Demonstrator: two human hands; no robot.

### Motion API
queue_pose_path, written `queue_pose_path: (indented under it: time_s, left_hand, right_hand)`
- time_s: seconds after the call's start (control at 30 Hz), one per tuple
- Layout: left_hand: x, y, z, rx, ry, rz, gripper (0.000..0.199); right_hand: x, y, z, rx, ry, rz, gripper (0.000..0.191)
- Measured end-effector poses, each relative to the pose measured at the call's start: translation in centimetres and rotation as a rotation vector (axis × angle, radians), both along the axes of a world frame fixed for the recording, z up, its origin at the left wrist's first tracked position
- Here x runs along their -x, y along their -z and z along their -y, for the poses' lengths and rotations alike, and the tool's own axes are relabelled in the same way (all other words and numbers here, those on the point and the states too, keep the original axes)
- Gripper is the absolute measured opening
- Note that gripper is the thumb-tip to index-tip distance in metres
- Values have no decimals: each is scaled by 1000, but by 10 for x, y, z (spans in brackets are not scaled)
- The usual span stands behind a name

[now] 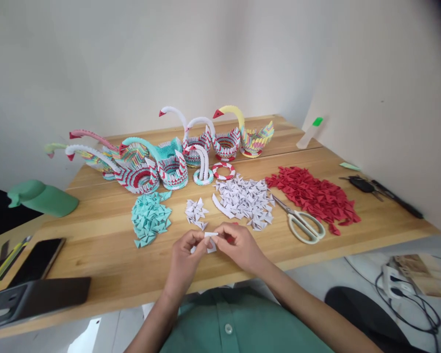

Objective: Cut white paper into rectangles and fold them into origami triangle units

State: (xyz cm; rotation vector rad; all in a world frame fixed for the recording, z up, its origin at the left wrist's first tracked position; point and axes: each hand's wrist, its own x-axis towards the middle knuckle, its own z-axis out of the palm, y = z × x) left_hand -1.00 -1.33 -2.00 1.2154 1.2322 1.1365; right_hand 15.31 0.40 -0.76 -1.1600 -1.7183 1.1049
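Near the front edge of the wooden table [95,264], the left hand [185,257] and the right hand [238,247] meet, fingertips of both pinched together on one small white folded paper piece [210,235]; another white piece [210,246] shows just below between the hands. Behind them lie four loose heaps of triangular folded paper: a teal heap [149,217], a small white heap [196,212], a larger white heap [245,197] and a red heap [314,191] toward the right edge. One pair of scissors [301,221] with pale handles lies between the larger white heap and the red heap, touching the red one. Along the back edge stand paper swans [176,147] built of interlocked triangles, at least six long curved necks countable, with two small paper rings [223,170] before them. One green cap [44,197] rests at the left edge, a dark phone [38,260] near the front left corner.
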Motion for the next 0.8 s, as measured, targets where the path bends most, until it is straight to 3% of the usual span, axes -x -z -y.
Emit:
queue_pose_path:
  time_s: [0.3,0.53,0.7,0.8]
  left_hand:
    - [-3,-6,-2,110,-14,78,21]
    - [-5,-5,-6,178,-13,196,27]
    - [1,-3,-4,124,98,241,27]
    - [2,0,-3,129,101,239,28]
  right_hand:
    - [3,8,3,-266,63,-4,15]
    - [-3,23,4,-753,2,200,34]
    - [-8,24,2,-762,5,268,39]
    - [-8,25,3,-764,20,260,40]
